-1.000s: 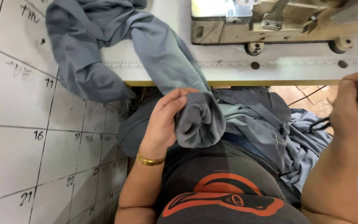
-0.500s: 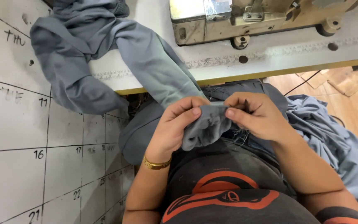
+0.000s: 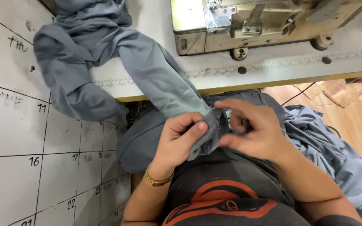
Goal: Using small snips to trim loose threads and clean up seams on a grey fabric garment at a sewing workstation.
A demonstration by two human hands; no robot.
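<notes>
A long piece of grey fabric [image 3: 156,79] trails from the white sewing table [image 3: 298,69] down into my lap. My left hand [image 3: 179,138], with a gold bracelet at the wrist, pinches the folded end of this fabric between thumb and fingers. My right hand [image 3: 248,129] meets it from the right, fingers curled on the same fabric edge at about chest height. A cream-coloured sewing machine [image 3: 252,25] stands on the table above both hands.
More grey fabric is heaped at the table's left end [image 3: 76,50] and piled at my right side [image 3: 340,155]. A white board with a black grid [image 3: 26,159] fills the left. Wooden floor [image 3: 357,113] shows at the right.
My right hand came in from the far right and joined the left hand on the fabric end. The view has shifted so the table and machine sit lower in the frame.
</notes>
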